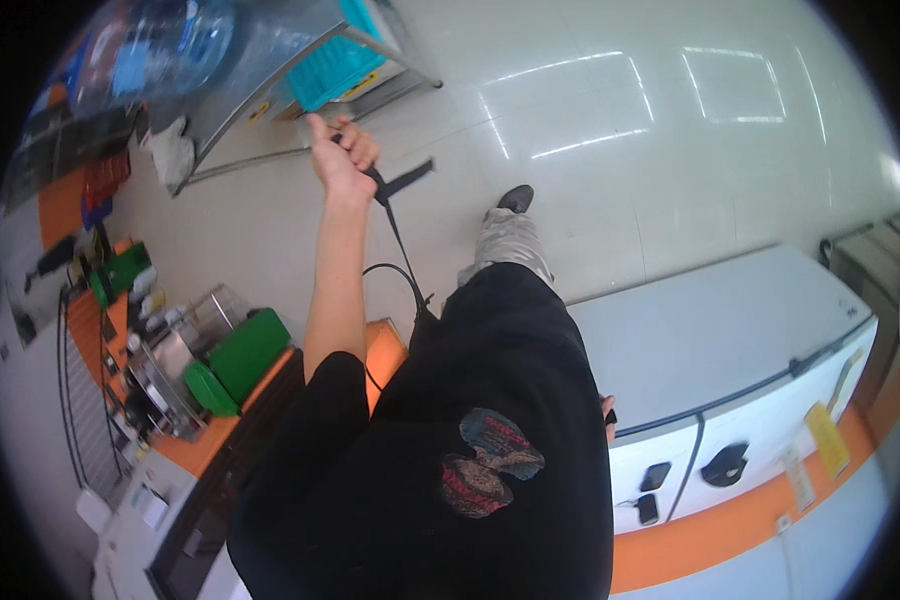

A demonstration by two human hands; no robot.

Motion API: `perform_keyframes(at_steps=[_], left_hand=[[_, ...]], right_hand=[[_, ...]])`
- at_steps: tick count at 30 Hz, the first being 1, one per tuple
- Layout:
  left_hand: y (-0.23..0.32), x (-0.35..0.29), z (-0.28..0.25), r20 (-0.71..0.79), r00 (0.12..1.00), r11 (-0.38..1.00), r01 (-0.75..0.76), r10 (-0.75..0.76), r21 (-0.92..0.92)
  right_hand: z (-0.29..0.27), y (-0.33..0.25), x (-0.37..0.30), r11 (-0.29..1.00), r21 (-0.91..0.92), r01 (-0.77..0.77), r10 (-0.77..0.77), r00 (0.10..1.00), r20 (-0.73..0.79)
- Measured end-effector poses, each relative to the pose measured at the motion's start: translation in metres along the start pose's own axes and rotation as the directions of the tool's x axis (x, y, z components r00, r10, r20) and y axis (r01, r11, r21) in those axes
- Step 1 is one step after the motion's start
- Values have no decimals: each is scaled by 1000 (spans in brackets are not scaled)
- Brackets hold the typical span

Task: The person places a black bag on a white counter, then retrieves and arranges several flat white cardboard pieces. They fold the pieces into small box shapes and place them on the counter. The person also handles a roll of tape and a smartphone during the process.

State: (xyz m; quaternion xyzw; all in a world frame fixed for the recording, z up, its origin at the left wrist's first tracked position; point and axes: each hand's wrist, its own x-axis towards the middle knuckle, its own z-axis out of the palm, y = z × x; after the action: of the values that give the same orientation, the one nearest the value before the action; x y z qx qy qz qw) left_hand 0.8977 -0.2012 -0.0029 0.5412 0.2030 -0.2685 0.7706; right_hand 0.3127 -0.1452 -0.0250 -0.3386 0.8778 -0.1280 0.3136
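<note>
My left hand (345, 160) is stretched out ahead at the end of a bare forearm. Its fingers curl around a black strap (406, 178), with the thumb sticking out. A thin black cord (398, 235) hangs from the strap back toward my black shirt. Only a small part of my right hand (608, 405) shows, at the right edge of the shirt beside the white cabinet (710, 330). A small dark piece lies against its fingers. The shirt hides the rest, so its grip cannot be made out.
A metal table (255, 85) with a large clear plastic bottle (155, 50) and a teal crate (332, 72) stands at the far left. Green machines (240, 360) sit on an orange-topped counter (195, 450) to the left. Shiny pale floor tiles (600, 170) spread ahead.
</note>
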Motion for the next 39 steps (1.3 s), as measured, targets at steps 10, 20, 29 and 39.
perform_keyframes(at_steps=[10,20,29,39], left_hand=[[21,-47,19,-127,979,987,-160,157,-14],[3,-62,44,-22,971,955,-230,238,189],[-209,-37,87,488,872,510,-403,-37,760],[-148,112,35,113,983,904,83,-143,420]], right_hand=[[-49,-36,19,994,-60,-91,79,980,-182],[-85,-43,44,942,336,-3,87,969,-233],[4,4,78,948,281,-148,127,988,90],[-5,57,47,740,593,-317,437,897,-65]])
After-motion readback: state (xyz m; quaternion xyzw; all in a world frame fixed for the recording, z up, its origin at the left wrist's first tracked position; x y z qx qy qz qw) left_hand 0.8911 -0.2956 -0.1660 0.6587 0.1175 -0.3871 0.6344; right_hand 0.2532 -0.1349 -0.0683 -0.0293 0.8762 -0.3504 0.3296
